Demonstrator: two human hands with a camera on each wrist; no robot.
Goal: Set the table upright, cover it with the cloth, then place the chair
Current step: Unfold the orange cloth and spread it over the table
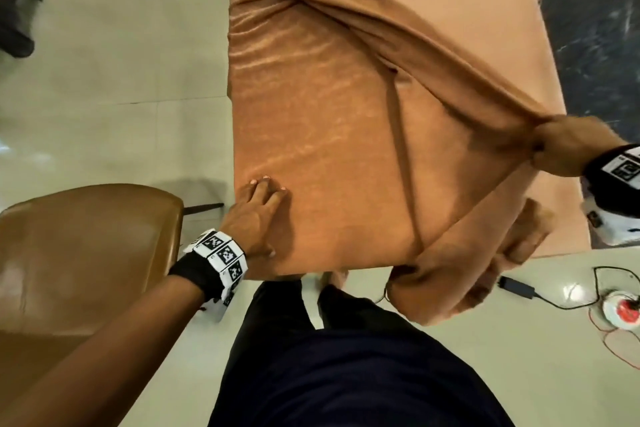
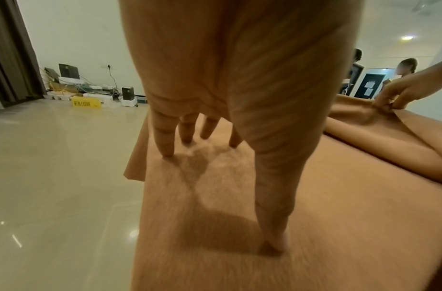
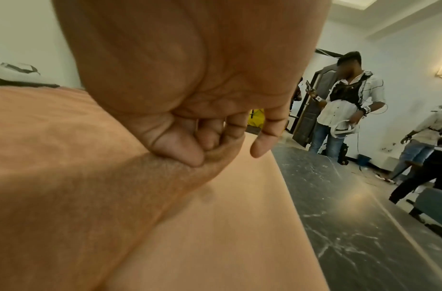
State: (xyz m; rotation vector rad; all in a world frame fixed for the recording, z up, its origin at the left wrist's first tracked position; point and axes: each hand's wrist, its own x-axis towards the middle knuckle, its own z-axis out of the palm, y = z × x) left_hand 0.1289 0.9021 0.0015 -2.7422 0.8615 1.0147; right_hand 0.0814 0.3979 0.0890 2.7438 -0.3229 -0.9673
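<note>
Pale shiny floor tiles (image 1: 121, 45) lie under a square table (image 1: 491, 28). On the table, a soft brown cloth (image 1: 311, 114) is pressed flat by the left hand (image 1: 256, 215). Its bunched fold is pinched by the right hand (image 1: 561, 146), nearer the bare side. A brown padded chair (image 1: 86, 253) waits left of the table.

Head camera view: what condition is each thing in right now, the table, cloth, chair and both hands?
Table: upright, right part of the top still bare.
Cloth: spread over the left part, bunched and pulled taut toward the right.
Chair: standing left of the table, not yet placed.
Left hand: fingers straight, pressing the cloth flat.
Right hand: pinches a cloth fold.
</note>
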